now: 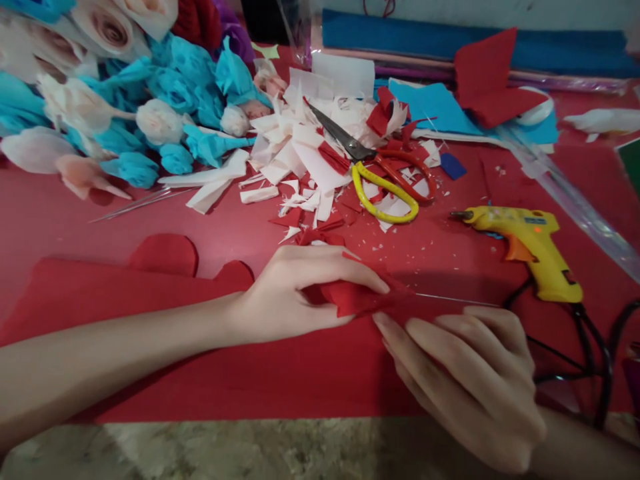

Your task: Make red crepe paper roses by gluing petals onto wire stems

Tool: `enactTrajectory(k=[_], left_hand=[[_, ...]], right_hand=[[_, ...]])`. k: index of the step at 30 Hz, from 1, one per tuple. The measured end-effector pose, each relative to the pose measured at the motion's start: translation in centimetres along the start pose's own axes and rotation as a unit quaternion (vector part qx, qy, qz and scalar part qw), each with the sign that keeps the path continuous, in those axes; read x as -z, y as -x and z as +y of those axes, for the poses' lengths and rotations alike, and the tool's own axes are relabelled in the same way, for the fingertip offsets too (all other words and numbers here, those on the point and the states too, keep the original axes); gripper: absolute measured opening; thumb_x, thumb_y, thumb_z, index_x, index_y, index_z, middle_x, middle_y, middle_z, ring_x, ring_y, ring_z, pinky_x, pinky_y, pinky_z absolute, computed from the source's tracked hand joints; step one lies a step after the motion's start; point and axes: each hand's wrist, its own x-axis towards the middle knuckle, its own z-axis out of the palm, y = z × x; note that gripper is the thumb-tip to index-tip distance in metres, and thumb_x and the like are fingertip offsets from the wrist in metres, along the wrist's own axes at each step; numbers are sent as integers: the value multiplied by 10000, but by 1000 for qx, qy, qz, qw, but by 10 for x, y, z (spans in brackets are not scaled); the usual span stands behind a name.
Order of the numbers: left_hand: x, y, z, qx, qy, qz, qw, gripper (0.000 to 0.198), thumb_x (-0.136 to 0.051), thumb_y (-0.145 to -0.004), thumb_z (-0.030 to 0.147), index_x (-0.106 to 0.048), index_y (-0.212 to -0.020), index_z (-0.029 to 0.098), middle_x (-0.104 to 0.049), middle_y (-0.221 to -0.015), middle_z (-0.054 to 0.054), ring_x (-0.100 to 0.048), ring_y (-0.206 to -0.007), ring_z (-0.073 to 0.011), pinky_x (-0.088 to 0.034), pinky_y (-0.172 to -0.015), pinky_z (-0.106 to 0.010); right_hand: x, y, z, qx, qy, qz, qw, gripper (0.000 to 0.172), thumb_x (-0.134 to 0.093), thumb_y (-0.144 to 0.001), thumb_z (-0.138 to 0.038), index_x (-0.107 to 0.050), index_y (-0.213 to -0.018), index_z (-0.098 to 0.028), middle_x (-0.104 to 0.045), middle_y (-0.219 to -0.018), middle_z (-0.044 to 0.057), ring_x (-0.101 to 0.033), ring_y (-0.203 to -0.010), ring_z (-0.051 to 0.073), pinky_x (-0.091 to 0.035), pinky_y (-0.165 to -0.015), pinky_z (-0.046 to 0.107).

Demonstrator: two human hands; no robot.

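My left hand (300,287) is closed around a small red crepe paper piece (350,297), curled like a flower, with its thumb and fingers on either side. A thin wire stem (450,298) runs from the piece to the right, passing behind my right hand (465,373). The fingertips of my right hand pinch the lower edge of the red paper, its other fingers curled in. Under both hands lies a large sheet of red crepe paper (225,373). Rounded red petals (165,255) rest at its upper edge.
Scissors (370,160) with yellow and red handles lie on paper scraps (310,153). A yellow glue gun (530,247), its cable (600,353) trailing, is at the right. Blue and cream paper flowers (170,87) are heaped at the upper left. Thin wires (135,203) lie below them.
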Motion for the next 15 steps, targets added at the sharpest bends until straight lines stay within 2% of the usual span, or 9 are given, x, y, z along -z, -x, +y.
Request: enactTrajectory(k=[5, 15], left_hand=[[0, -1, 0, 0, -4, 1, 1000, 132, -649, -718, 129, -626, -848, 124, -702, -822, -55, -637, -764, -106, -523, -716, -178], [0, 3, -2, 10, 6, -10, 1000, 236, -637, -713, 90, -611, -927, 185, -693, -896, -36, -634, -812, -127, -530, -751, -226]], right_hand=[[4, -6, 1, 0, 3, -4, 1000, 121, -553, -812, -86, -648, -833, -157, -613, -649, -37, -478, -555, 71, -346, -571, 290], [5, -3, 4, -14, -63, -42, 997, 175, -498, -837, -98, -602, -978, -103, -568, -716, 11, -453, -600, 89, -362, -588, 293]])
